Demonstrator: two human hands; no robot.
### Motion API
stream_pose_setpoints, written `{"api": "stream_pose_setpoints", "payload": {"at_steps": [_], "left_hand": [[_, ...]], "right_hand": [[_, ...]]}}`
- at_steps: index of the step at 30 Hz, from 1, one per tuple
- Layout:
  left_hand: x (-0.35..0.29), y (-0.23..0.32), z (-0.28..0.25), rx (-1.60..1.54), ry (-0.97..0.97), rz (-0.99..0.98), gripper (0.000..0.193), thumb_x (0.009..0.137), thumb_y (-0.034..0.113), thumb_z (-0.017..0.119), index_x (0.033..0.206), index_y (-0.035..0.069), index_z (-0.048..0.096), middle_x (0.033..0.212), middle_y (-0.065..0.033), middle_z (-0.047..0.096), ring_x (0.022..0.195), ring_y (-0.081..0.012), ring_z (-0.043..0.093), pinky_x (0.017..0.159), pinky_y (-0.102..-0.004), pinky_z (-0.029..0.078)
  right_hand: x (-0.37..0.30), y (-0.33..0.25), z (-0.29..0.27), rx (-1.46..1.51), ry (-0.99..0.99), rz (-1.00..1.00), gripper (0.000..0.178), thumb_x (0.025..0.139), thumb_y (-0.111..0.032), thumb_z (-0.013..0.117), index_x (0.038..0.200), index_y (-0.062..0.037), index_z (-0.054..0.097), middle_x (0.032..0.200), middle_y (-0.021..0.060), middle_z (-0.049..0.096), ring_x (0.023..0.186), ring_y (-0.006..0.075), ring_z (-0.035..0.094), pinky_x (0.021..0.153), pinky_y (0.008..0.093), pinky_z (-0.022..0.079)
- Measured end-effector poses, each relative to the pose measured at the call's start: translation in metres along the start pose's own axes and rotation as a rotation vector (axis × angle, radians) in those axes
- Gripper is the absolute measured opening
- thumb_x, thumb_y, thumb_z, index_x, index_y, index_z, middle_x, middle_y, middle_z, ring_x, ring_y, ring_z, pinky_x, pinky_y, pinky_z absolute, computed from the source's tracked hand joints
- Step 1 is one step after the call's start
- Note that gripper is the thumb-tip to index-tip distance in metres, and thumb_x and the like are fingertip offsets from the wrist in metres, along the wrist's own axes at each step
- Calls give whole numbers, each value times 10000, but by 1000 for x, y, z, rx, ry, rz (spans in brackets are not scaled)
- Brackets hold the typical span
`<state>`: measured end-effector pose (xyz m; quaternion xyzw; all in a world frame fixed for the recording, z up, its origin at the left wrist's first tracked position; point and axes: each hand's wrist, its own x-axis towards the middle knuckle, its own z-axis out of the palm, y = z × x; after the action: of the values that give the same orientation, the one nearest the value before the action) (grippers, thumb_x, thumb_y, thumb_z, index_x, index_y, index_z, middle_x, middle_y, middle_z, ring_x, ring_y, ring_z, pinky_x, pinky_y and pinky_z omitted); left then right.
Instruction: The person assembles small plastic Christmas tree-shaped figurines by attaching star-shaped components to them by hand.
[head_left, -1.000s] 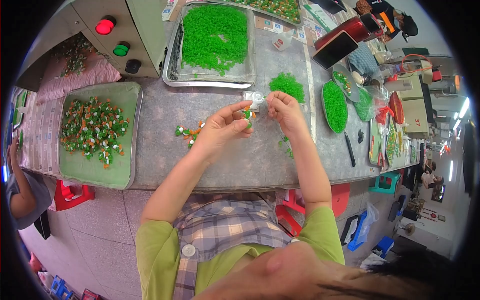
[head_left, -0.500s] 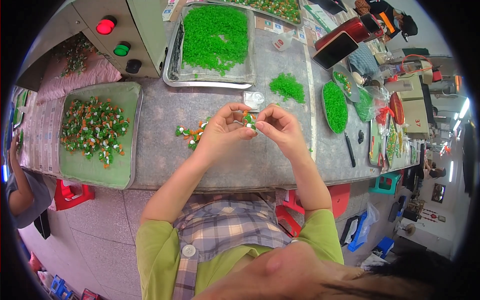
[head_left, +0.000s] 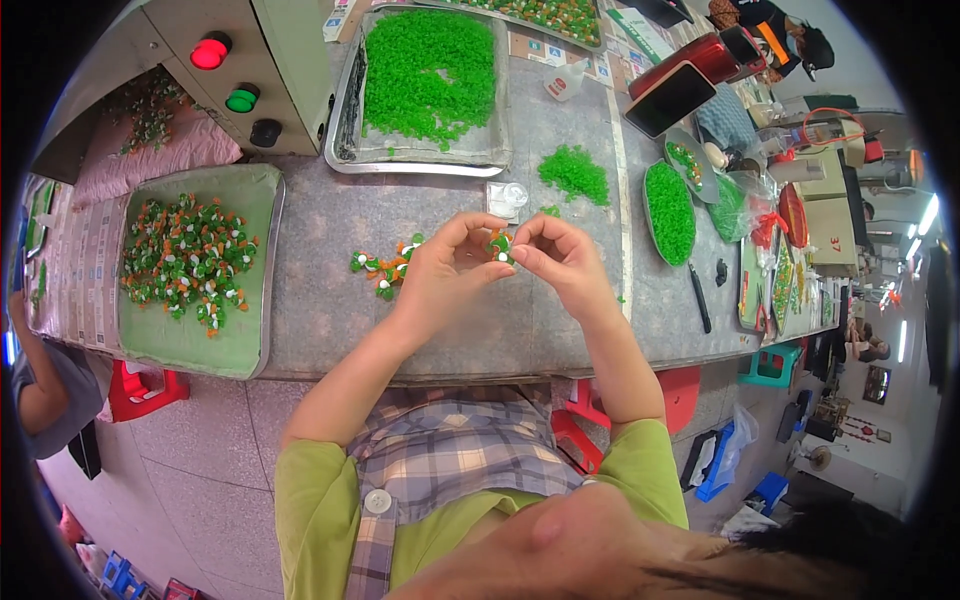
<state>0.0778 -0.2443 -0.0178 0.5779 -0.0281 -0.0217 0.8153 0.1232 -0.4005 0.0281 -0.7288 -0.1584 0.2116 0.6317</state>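
Over the grey table, my left hand (head_left: 445, 272) pinches a small figure (head_left: 501, 246) in green, white and orange. My right hand (head_left: 562, 262) meets it from the other side, thumb and forefinger closed at the figure's edge. Whether a tiny piece sits in the right fingertips cannot be made out. Beside my left hand lies a small heap of similar figures (head_left: 384, 268), partly covered by that hand. Just beyond the fingers stands a little white square with a round clear dish (head_left: 507, 200). A loose pile of small green pieces (head_left: 574, 175) lies farther right.
A green-lined tray of figures (head_left: 262, 300) is at left, near a machine with red and green buttons (head_left: 225, 75). A metal tray of green pieces (head_left: 420, 165) stands at the back. To the right are an oval dish of green pieces (head_left: 670, 215), a phone (head_left: 672, 100) and a black pen-like tool (head_left: 700, 300).
Both hands have shifted very slightly, and the figure has turned a little between the fingers. At far left, another person's arm has moved. The trays and piles look unchanged.
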Motion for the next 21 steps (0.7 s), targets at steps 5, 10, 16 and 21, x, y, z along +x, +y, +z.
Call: {"api": "stream_pose_setpoints", "payload": {"at_steps": [5, 10, 16, 21], "left_hand": [[0, 1, 0, 112, 58, 26, 400, 677, 61, 703, 1039, 70, 533, 811, -5, 535, 738, -89, 547, 679, -234, 463], [1, 1, -2, 115, -18, -44, 387, 743, -17, 631, 1088, 30, 464, 913, -31, 551, 826, -82, 528, 700, -213, 440], [2, -1, 1, 79, -40, -57, 386, 738, -26, 633, 1082, 29, 467, 904, -32, 556, 802, -75, 525, 666, -203, 434], [1, -4, 2, 96, -62, -82, 382, 734, -23, 639, 1075, 25, 473, 899, -35, 561, 784, -75, 532, 661, -202, 436]], "right_hand": [[0, 7, 1, 288, -60, 101, 104, 791, -132, 613, 815, -48, 558, 782, -35, 542, 710, 38, 472, 633, 176, 365], [-3, 7, 5, 244, 6, 106, 95, 789, -128, 606, 807, -55, 549, 751, -39, 532, 680, 27, 442, 601, 176, 332], [-6, 9, 1, 246, 1, 113, 90, 785, -111, 607, 803, -47, 546, 748, -40, 529, 696, 23, 463, 621, 167, 351], [-10, 7, -3, 20, 1, 100, 76, 779, -97, 605, 788, -47, 548, 729, -47, 523, 667, 13, 462, 601, 164, 355]]}}
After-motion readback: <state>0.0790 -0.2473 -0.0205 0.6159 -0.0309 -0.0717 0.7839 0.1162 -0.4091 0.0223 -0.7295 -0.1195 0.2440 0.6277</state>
